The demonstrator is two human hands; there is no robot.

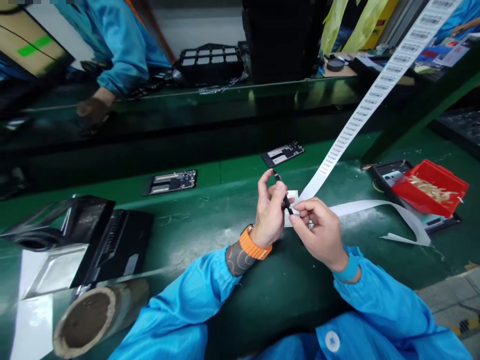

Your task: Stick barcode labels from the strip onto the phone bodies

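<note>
My left hand (270,207) is closed around a slim black phone frame (287,201), tilted and seen nearly edge-on. At its lower end, the thumb and forefinger of my right hand (318,230) are pinched together against it; whether a small label is also between them is hidden. Behind my fingers lies a white piece of paper (293,194). A long strip of barcode labels (352,125) slopes down from the upper right to just beside my right hand. Two more open phone frames, one at the left (172,182) and one farther right (283,153), lie beyond my hands.
On the right, a red bin (431,187) of pale slips sits on a dark tray (390,172), near curled backing paper (408,220). At left stand a black label dispenser (112,245) and a cardboard tube (108,310). A co-worker's blue sleeve (123,50) shows across the line.
</note>
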